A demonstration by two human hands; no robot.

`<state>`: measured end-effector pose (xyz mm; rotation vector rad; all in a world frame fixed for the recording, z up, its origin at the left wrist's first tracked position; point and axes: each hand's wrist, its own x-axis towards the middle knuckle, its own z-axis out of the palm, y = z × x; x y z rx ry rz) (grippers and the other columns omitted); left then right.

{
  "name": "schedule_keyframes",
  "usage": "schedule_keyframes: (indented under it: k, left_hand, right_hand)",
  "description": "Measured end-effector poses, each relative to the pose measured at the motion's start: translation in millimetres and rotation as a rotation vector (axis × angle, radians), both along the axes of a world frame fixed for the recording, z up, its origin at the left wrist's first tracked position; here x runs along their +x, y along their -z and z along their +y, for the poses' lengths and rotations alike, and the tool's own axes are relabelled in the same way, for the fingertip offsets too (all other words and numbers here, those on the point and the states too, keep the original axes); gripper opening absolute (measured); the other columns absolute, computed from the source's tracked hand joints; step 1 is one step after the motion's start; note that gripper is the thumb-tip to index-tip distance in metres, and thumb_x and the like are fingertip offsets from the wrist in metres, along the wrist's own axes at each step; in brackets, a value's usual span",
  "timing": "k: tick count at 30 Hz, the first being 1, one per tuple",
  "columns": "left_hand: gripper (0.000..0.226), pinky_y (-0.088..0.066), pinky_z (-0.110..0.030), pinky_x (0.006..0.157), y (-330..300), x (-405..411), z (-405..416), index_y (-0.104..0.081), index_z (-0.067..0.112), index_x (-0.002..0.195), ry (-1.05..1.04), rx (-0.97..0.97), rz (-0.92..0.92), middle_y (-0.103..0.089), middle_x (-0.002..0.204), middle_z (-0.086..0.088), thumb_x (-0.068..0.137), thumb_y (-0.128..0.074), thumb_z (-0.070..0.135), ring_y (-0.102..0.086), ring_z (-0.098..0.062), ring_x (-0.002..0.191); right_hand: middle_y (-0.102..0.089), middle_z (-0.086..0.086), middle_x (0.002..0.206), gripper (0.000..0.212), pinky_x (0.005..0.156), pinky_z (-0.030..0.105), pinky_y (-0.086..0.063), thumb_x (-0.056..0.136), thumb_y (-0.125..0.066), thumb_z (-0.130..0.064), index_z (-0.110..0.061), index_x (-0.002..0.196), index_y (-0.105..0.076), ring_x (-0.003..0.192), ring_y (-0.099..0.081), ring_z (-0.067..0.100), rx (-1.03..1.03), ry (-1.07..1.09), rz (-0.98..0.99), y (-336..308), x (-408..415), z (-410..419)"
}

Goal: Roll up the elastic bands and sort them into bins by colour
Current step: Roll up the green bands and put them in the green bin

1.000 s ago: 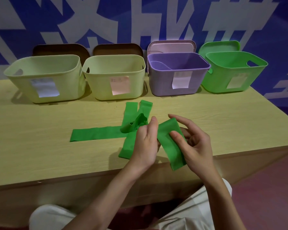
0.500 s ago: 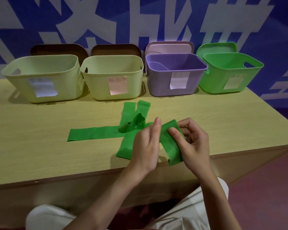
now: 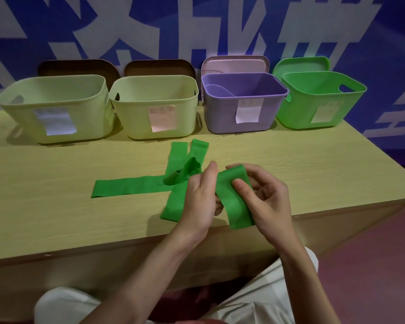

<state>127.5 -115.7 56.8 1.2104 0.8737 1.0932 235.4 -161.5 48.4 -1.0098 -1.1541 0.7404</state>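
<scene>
At the bench's near edge, the left hand (image 3: 198, 202) and right hand (image 3: 265, 202) both pinch a flat green elastic band (image 3: 234, 202), its long axis running from the far side toward the near edge, its loose end overhanging. Other green elastic bands (image 3: 131, 187) lie crossed mid-bench. A green plastic bin (image 3: 318, 101) stands at the far right corner.

Pale wooden table (image 3: 45, 206); four bins (image 3: 154, 108); green elastic bands (image 3: 126, 187)

wooden table (image 3: 56, 206) | blue-white wall banner (image 3: 197, 26) | reddish floor (image 3: 372, 277)
</scene>
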Motion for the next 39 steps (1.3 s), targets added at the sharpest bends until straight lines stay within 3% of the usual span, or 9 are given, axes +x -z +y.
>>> schedule_keyframes:
  k: [3, 7, 10, 14, 18, 23, 27, 33, 39]
  left_hand:
    - [0.046, -0.016, -0.017, 0.039, -3, -1, 1, -0.036, 0.017, 0.057, 0.104, -0.068, -0.004, -0.027, 0.040, 0.007, 0.102, -0.038, 0.028, -0.023, -0.007, 0.033]
    - [0.067, -0.033, -0.018, 0.042, -4, -3, 1, -0.052, -0.009, 0.060, 0.115, 0.080, 0.054, -0.045, 0.042, 0.006, 0.103, -0.030, 0.037, -0.042, -0.006, 0.038]
    - [0.070, -0.038, -0.031, 0.048, 4, -4, 1, -0.051, -0.006, 0.068, 0.061, 0.258, 0.132, -0.045, 0.052, -0.016, 0.096, -0.032, 0.055, -0.041, -0.020, 0.048]
    - [0.056, -0.032, -0.052, 0.051, 6, -4, 1, -0.040, 0.007, 0.058, -0.055, 0.349, 0.164, -0.036, 0.055, -0.024, 0.093, -0.031, 0.050, -0.035, -0.038, 0.052]
    - [0.063, -0.033, -0.042, 0.046, 4, -3, 6, -0.043, -0.009, 0.062, -0.046, 0.223, 0.128, -0.041, 0.053, -0.026, 0.097, -0.035, 0.043, -0.038, -0.036, 0.047]
    - [0.039, -0.015, -0.019, 0.040, 2, -8, 8, -0.045, 0.008, 0.071, 0.090, -0.047, 0.068, -0.022, 0.048, -0.002, 0.102, -0.036, 0.029, -0.020, -0.011, 0.042]
    - [0.049, -0.015, -0.015, 0.040, -1, -10, 9, -0.041, 0.020, 0.056, 0.233, -0.076, 0.134, -0.020, 0.044, 0.006, 0.103, -0.033, 0.030, -0.016, -0.009, 0.037]
    - [0.068, -0.022, -0.019, 0.040, 5, -9, 8, -0.046, -0.003, 0.065, 0.278, 0.136, 0.311, -0.028, 0.043, 0.006, 0.095, -0.025, 0.054, -0.026, -0.009, 0.037]
    - [0.054, -0.024, -0.039, 0.049, 14, -8, 4, -0.038, 0.010, 0.058, 0.165, 0.333, 0.307, -0.028, 0.048, 0.003, 0.098, -0.031, 0.047, -0.028, -0.017, 0.045]
  right_hand:
    - [-0.070, -0.002, 0.075, 0.007, 0.061, 0.020, -0.052, 0.081, -0.065, -0.010, -0.007, 0.088, -0.064, 0.068, -0.065, 0.010, 0.002, 0.067, -0.014, -1, 0, 1]
    - [-0.068, -0.005, 0.068, 0.009, 0.053, 0.017, -0.047, 0.080, -0.067, -0.011, -0.006, 0.077, -0.061, 0.059, -0.060, 0.006, 0.015, 0.115, -0.005, 2, 1, 1]
    - [-0.064, -0.006, 0.064, 0.014, 0.048, 0.016, -0.043, 0.080, -0.069, -0.015, -0.007, 0.075, -0.059, 0.054, -0.055, 0.005, 0.024, 0.133, -0.005, 3, 1, 3]
    - [-0.065, -0.005, 0.067, 0.021, 0.052, 0.017, -0.046, 0.076, -0.072, -0.028, -0.009, 0.080, -0.063, 0.058, -0.057, 0.008, -0.002, 0.117, -0.018, 5, 1, 4]
    - [-0.060, 0.021, 0.073, 0.048, 0.062, 0.026, -0.051, 0.070, -0.080, -0.039, -0.016, 0.109, -0.065, 0.068, -0.058, 0.019, -0.035, 0.062, 0.001, 11, 3, 4]
    - [-0.057, 0.036, 0.090, 0.051, 0.069, 0.050, -0.051, 0.082, -0.072, -0.032, -0.021, 0.130, -0.059, 0.079, -0.057, 0.030, -0.028, 0.004, -0.016, 13, 3, 3]
    - [-0.073, -0.001, 0.091, 0.021, 0.072, 0.023, -0.054, 0.080, -0.068, -0.009, -0.013, 0.100, -0.069, 0.082, -0.067, 0.011, -0.007, 0.073, -0.020, 10, 3, 0]
    - [-0.069, -0.002, 0.070, 0.008, 0.054, 0.018, -0.049, 0.077, -0.070, -0.012, -0.007, 0.082, -0.066, 0.060, -0.062, 0.009, -0.057, 0.114, 0.042, 16, 7, -3]
    - [-0.067, -0.006, 0.065, 0.017, 0.053, 0.015, -0.048, 0.077, -0.074, -0.015, -0.002, 0.077, -0.063, 0.057, -0.061, 0.005, -0.050, 0.118, 0.063, 17, 8, -2]
